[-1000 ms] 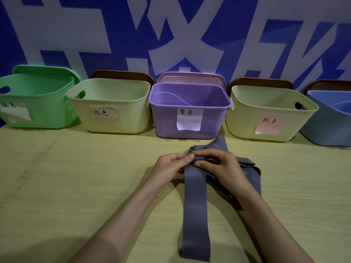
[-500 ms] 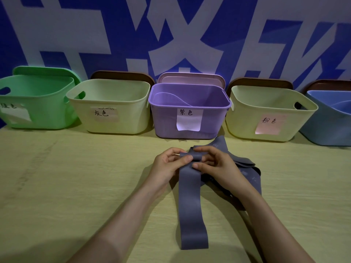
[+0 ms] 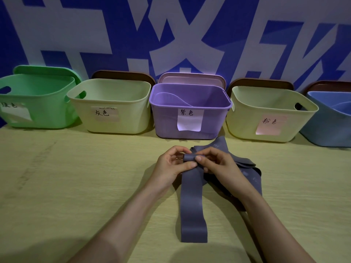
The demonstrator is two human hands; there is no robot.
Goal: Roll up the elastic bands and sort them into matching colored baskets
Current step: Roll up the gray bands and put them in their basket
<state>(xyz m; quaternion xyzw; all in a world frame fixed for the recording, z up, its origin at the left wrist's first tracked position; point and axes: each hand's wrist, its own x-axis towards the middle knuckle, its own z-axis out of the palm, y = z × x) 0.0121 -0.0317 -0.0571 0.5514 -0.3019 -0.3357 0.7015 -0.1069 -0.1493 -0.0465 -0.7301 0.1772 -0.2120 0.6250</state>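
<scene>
— Both hands on it?
— Yes. The left hand [image 3: 171,165] and right hand [image 3: 220,164] pinch with their fingers the band's [image 3: 191,202] far end, now curled into a small roll [image 3: 189,157] mid-counter [image 3: 76,186]. Its tail [image 3: 193,230] toward the near edge lies shorter than before.
— Meaning?
— Rolling is under way; most of the length remains, and sorting comes later.

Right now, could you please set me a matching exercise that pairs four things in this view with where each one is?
Things:
1. green basket
2. purple basket
3. blue basket
4. elastic band

Places:
A. far right of the row, cut off by the frame edge
B. middle of the row, with a white label
C. in front of the row, its rolled end pinched by the left hand and right hand
D. far left of the row

Pairs: 1-D, 2-B, 3-A, 4-C
</scene>
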